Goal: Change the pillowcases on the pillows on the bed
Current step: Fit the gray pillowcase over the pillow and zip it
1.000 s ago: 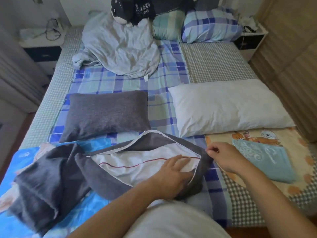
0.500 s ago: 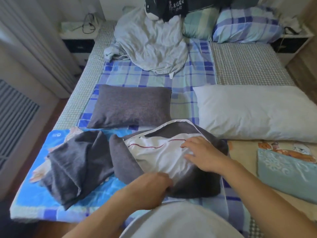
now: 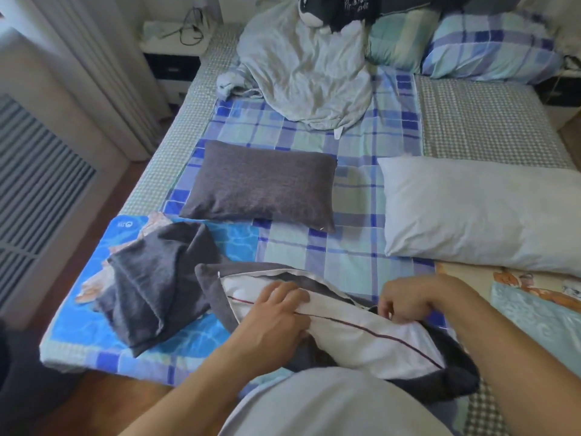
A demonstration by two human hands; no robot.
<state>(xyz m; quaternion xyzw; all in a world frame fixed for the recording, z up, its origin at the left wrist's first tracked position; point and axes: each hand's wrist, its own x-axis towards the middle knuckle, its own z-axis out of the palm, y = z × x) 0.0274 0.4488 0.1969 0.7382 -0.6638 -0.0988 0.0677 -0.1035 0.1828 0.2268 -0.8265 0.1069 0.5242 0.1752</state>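
A white pillow with a dark red line (image 3: 361,338) lies at the near edge of the bed, partly inside an open grey pillowcase (image 3: 456,369). My left hand (image 3: 273,322) grips the pillow and the case edge near the middle. My right hand (image 3: 405,298) pinches the case's opening at the far side. A second grey-cased pillow (image 3: 261,184) lies flat further up the bed. To the right, a bare white pillow (image 3: 471,212) rests apart from it. A loose grey pillowcase (image 3: 151,284) is crumpled at the left.
A rumpled pale blanket (image 3: 301,70) and checked pillows (image 3: 484,48) sit at the head of the bed with a black-and-white plush (image 3: 330,11). A cartoon-print cloth (image 3: 534,297) lies at the right. A nightstand (image 3: 173,39) stands at the back left, curtains along the left.
The pillow has been drawn nearer to me and turned. My left hand moved from below the case onto its upper edge, and my right hand shifted right to the opening.
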